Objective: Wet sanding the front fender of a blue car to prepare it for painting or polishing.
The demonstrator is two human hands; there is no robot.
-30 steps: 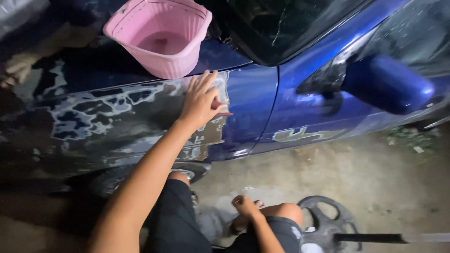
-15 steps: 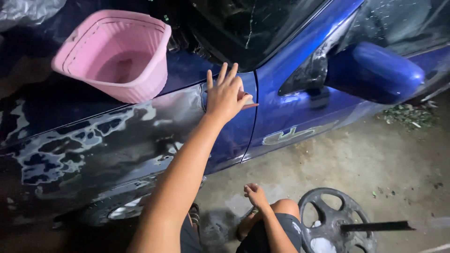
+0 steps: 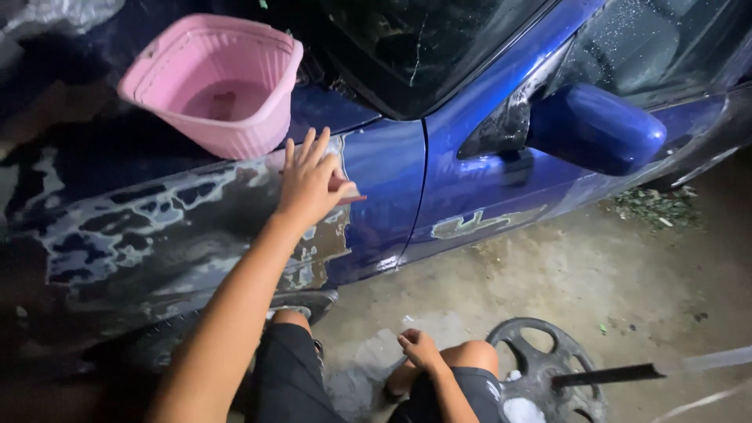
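The fingers [image 3: 307,153] of my left hand [image 3: 312,188] are spread apart and lie flat on the fender [image 3: 157,243], just below the pink tub [image 3: 211,86]. Under the palm there is a small thin sheet [image 3: 352,194]; only its edge shows past the thumb side, so I cannot tell what kind of sheet it is. The hand presses it on the metal and does not clamp it. The fender here, below the tub, is worn: the blue paint is gone in pale patches.

My right hand [image 3: 419,348] rests on my knee, far below the tub, with the fingers loosely curled and, as far as I see, empty.

I judge that the step in hand is rubbing the worn paint with the sheet. The next move calls for even pressure with a flat palm, and for care not to knock the tub, which holds some water and sits on the car just above the hand.
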